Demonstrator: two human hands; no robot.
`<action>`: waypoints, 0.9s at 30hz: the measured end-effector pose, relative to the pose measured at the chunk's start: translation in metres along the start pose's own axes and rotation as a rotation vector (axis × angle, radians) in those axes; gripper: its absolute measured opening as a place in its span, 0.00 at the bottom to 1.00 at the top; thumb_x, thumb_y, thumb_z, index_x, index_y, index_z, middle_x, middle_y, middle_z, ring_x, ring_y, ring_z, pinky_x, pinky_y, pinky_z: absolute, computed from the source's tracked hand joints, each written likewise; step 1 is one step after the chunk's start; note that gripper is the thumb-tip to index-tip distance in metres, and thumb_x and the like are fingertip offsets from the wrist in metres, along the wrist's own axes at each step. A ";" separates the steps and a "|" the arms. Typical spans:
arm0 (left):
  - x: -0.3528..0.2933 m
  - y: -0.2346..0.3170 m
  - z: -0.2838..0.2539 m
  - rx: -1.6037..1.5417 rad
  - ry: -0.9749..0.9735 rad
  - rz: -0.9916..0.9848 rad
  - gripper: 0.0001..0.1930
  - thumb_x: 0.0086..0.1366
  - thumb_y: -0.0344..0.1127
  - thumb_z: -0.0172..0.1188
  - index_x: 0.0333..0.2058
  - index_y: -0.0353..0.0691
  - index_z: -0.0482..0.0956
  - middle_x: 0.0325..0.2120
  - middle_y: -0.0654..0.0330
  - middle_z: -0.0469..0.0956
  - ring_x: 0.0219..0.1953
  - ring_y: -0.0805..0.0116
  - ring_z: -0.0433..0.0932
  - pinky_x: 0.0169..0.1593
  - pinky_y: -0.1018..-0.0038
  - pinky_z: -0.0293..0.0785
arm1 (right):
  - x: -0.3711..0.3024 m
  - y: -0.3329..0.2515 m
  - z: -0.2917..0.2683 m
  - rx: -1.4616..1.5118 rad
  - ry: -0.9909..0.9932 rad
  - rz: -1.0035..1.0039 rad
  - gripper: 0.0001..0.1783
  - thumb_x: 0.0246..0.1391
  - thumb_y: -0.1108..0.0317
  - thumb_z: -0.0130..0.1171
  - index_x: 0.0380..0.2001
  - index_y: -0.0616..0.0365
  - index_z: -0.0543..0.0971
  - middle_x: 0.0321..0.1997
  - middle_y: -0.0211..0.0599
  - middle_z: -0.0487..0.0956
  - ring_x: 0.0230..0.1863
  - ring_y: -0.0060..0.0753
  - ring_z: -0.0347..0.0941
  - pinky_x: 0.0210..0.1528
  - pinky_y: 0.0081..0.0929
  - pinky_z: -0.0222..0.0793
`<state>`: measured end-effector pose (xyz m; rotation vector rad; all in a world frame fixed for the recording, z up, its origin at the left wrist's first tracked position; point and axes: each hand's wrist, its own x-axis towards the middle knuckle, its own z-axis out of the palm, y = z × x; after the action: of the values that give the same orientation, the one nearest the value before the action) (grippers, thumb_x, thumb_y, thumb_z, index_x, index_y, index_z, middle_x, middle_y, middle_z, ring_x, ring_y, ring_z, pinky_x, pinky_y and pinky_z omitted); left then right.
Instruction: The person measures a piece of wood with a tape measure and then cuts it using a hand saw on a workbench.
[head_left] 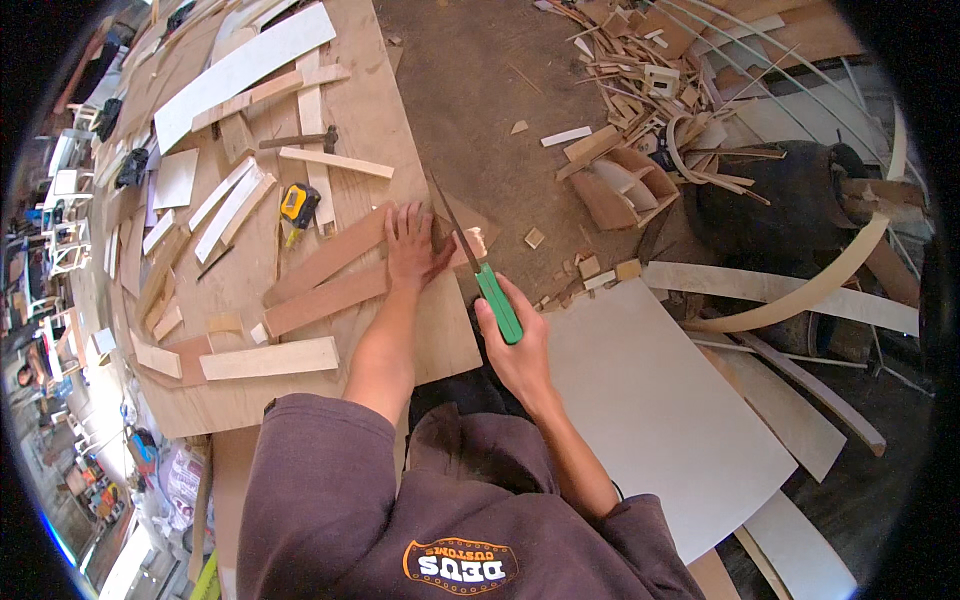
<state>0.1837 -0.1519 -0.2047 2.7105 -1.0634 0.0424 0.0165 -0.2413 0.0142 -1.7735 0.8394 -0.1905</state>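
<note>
My right hand [520, 345] is closed around the green handle of a handsaw [500, 305]. Its narrow blade points away from me, just past the right edge of the workbench [425, 362], by the end of a reddish-brown board [345, 295]. Whether the teeth touch the wood cannot be made out. My left hand [410, 248] lies flat on that board, fingers stretched out, the thumb toward the saw. A second reddish-brown board [335, 250] slants beside it, its end under or next to my fingers.
A yellow and black tape measure [298, 204], a hammer [300, 140] and pale wood strips [270, 359] lie on the bench. Right of it are a large pale panel [660, 400], a heap of offcuts [650, 85] and a black drum [770, 195] among curved strips.
</note>
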 end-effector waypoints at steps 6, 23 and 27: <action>-0.003 -0.001 -0.001 0.061 -0.072 -0.020 0.37 0.58 0.64 0.58 0.55 0.40 0.72 0.61 0.55 0.61 0.69 0.56 0.51 0.74 0.50 0.36 | -0.001 0.004 0.008 -0.022 -0.027 -0.012 0.26 0.62 0.61 0.59 0.57 0.66 0.72 0.39 0.59 0.82 0.41 0.50 0.83 0.43 0.36 0.74; 0.000 0.001 -0.002 0.082 -0.121 -0.032 0.37 0.57 0.64 0.58 0.55 0.40 0.72 0.63 0.55 0.61 0.70 0.57 0.51 0.74 0.49 0.33 | -0.010 -0.018 -0.006 -0.074 -0.086 0.051 0.25 0.60 0.63 0.60 0.58 0.64 0.73 0.39 0.61 0.81 0.41 0.57 0.81 0.43 0.37 0.75; 0.000 -0.001 0.000 0.065 -0.109 -0.027 0.38 0.56 0.64 0.58 0.55 0.39 0.72 0.63 0.55 0.61 0.69 0.57 0.51 0.74 0.49 0.34 | -0.015 -0.009 -0.005 -0.068 -0.038 -0.015 0.26 0.60 0.63 0.61 0.58 0.64 0.72 0.39 0.62 0.80 0.40 0.57 0.81 0.41 0.39 0.74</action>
<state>0.1844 -0.1515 -0.2044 2.8138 -1.0718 -0.0773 0.0070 -0.2350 0.0275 -1.8422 0.8136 -0.1392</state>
